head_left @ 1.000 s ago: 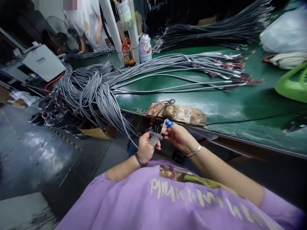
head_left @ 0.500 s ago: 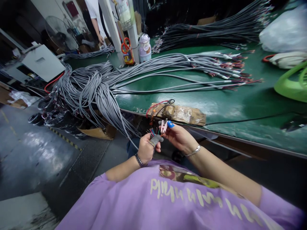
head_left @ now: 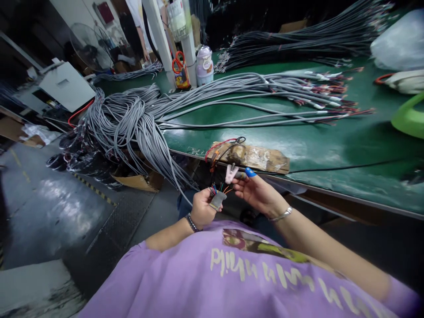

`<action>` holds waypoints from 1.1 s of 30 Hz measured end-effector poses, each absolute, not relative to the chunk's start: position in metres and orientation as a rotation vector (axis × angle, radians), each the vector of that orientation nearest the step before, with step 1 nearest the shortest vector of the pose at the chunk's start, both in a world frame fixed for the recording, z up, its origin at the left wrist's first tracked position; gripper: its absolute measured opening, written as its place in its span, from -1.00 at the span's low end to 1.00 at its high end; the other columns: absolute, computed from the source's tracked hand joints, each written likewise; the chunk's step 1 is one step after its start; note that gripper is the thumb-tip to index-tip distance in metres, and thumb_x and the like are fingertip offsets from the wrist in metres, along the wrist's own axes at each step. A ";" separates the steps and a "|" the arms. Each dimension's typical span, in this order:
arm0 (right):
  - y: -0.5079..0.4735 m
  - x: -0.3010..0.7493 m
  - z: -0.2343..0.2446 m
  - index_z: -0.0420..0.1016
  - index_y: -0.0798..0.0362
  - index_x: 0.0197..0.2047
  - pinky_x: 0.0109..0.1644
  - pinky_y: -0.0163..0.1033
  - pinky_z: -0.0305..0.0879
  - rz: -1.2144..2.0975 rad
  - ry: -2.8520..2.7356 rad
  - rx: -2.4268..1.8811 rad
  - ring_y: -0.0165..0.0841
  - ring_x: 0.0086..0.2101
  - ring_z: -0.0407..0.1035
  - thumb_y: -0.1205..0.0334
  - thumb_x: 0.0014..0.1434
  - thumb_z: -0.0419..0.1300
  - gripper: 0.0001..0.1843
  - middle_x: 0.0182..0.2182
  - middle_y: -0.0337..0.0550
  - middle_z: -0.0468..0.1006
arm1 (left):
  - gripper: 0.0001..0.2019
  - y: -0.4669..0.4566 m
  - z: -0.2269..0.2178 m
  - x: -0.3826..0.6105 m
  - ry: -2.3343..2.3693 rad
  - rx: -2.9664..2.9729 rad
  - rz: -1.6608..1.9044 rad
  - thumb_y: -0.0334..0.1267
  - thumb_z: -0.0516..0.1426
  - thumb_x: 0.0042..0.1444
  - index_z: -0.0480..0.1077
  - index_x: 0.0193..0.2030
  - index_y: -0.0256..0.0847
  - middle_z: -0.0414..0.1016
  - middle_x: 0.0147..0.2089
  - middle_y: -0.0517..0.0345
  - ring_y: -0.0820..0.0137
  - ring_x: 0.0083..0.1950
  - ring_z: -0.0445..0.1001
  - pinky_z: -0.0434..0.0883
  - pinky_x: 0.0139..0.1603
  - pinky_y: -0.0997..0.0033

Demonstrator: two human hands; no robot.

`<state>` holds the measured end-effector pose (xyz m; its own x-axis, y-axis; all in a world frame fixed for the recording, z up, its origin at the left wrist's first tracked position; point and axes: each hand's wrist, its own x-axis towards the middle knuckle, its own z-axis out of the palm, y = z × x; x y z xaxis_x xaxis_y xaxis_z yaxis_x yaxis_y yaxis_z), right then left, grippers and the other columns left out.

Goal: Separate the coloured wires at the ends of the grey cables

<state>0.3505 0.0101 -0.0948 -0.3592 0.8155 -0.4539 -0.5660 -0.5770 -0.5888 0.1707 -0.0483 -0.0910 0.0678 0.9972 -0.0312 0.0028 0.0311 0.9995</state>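
Note:
My left hand (head_left: pixel 202 207) is closed around the end of a grey cable, with a grey cover on its thumb. Thin coloured wires (head_left: pixel 214 189), blue, red, green and orange among them, fan out from the cable end above the thumb. Close to the right, my right hand (head_left: pixel 253 191) has loosely bent fingers, with a blue cover on the thumb tip and a grey one on a finger. Between the hands and the bench edge is a pale pink clip-like piece (head_left: pixel 231 173), beside my right fingertips. Whether those fingertips touch the orange wires or the pink piece is unclear.
A worn wooden block (head_left: pixel 265 159) with red and black leads sits at the bench edge. Grey cables (head_left: pixel 132 115) cover the bench's left and hang over it. Black cables (head_left: pixel 281 51), scissors (head_left: pixel 179 62) and a lilac bottle (head_left: pixel 205 66) stand behind. A person (head_left: pixel 141 26) is at the back.
My right hand has moved right, away from the pink piece and the cable end. My left hand still grips the cable. The whole view has shifted slightly.

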 end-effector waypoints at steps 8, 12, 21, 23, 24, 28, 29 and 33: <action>-0.010 0.378 -0.058 0.41 0.04 -0.67 -0.50 -0.33 0.27 1.863 -0.755 -0.744 -0.48 -0.60 0.09 -0.16 0.02 0.32 -0.51 -0.70 -0.28 0.14 | -0.55 -0.049 -0.089 0.171 1.255 1.410 1.119 0.15 0.15 0.09 0.43 -0.38 -0.29 0.39 -0.59 0.19 0.54 -0.57 0.34 0.30 -0.53 0.55; -0.022 0.381 -0.033 0.38 0.02 -0.69 -0.35 -0.22 0.40 1.770 -0.935 -0.755 -0.45 -0.58 0.11 -0.24 0.09 0.23 -0.44 -0.69 -0.27 0.14 | -0.64 -0.050 -0.087 0.171 1.272 1.588 1.144 0.00 0.14 0.16 0.42 -0.44 -0.29 0.39 -0.57 0.20 0.55 -0.54 0.32 0.28 -0.49 0.55; -0.006 0.360 -0.074 0.36 0.07 -0.54 -0.53 -0.35 0.34 1.795 -0.708 -1.121 -0.54 -0.67 0.08 -0.16 0.07 0.29 -0.53 -0.67 -0.32 0.31 | -0.61 -0.049 -0.085 0.175 1.106 1.176 1.079 0.06 0.22 0.05 0.45 -0.37 -0.31 0.37 -0.59 0.23 0.54 -0.61 0.31 0.32 -0.57 0.53; 0.003 0.352 -0.078 0.43 0.08 -0.42 -0.53 -0.35 0.34 1.936 -0.634 -1.172 -0.51 -0.63 0.20 -0.13 0.14 0.24 -0.59 -0.53 -0.20 0.49 | -0.60 -0.048 -0.085 0.178 1.029 1.021 1.075 0.06 0.26 0.00 0.44 -0.38 -0.32 0.36 -0.61 0.24 0.55 -0.64 0.28 0.29 -0.62 0.54; 0.007 0.347 -0.078 0.45 0.08 -0.37 -0.52 -0.34 0.34 2.022 -0.630 -1.153 -0.49 -0.60 0.26 -0.13 0.16 0.22 -0.60 -0.46 -0.15 0.54 | -0.60 -0.047 -0.084 0.179 1.001 0.973 1.078 0.05 0.28 -0.03 0.43 -0.39 -0.32 0.35 -0.62 0.24 0.56 -0.65 0.27 0.27 -0.64 0.55; 0.015 0.334 -0.077 0.47 0.08 -0.35 -0.50 -0.33 0.28 2.061 -0.801 -0.942 -0.47 -0.57 0.26 -0.19 0.07 0.27 -0.55 -0.44 -0.16 0.53 | -0.59 -0.045 -0.078 0.183 0.947 0.900 1.068 0.04 0.32 -0.09 0.43 -0.43 -0.34 0.33 -0.65 0.25 0.57 -0.68 0.23 0.23 -0.68 0.57; 0.015 0.332 -0.078 0.46 0.08 -0.38 -0.52 -0.34 0.22 1.957 -0.882 -0.929 -0.48 -0.59 0.21 -0.21 0.02 0.30 -0.53 -0.49 -0.19 0.50 | -0.59 -0.044 -0.077 0.184 0.944 0.897 1.064 0.04 0.31 -0.09 0.43 -0.43 -0.34 0.33 -0.66 0.24 0.57 -0.68 0.24 0.22 -0.68 0.57; 0.016 0.329 -0.085 0.44 0.08 -0.55 -0.52 -0.31 0.08 1.432 -1.154 -1.062 -0.47 -0.59 0.12 -0.35 -0.03 0.24 -0.41 -0.63 -0.23 0.39 | -0.59 -0.040 -0.078 0.184 0.960 0.896 1.070 0.04 0.30 -0.07 0.42 -0.44 -0.34 0.33 -0.66 0.23 0.56 -0.69 0.25 0.20 -0.68 0.56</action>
